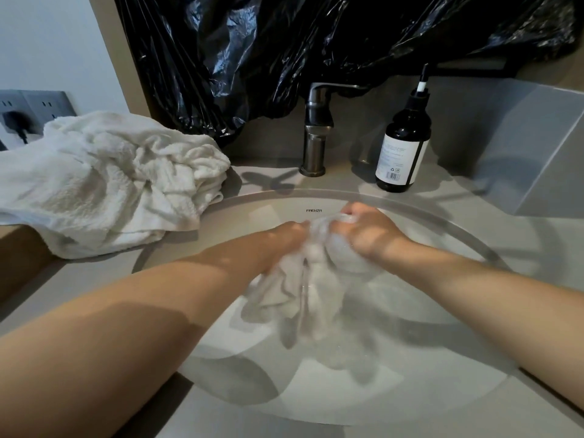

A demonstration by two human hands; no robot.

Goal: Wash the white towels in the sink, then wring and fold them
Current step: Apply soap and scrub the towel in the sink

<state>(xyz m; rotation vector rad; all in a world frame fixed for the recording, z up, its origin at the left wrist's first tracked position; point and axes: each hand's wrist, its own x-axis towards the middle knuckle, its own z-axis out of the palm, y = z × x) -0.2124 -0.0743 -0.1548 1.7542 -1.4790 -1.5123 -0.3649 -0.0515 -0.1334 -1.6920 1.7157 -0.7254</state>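
Note:
A wet white towel (pixel 316 279) hangs bunched over the water in the round sink (pixel 458 235). My left hand (pixel 284 237) grips its upper part from the left, and my right hand (pixel 366 230) grips it from the right; the two hands nearly touch and the towel looks blurred between them. Its lower end trails into the water. A heap of more white towels (pixel 107 175) lies on the counter to the left of the sink, partly over the basin's rim.
A metal faucet (pixel 316 128) stands behind the sink in the middle. A dark pump bottle (pixel 403 137) is to its right. Black plastic sheeting (pixel 316 42) covers the wall behind. Wall sockets (pixel 28 110) with a plug sit at far left.

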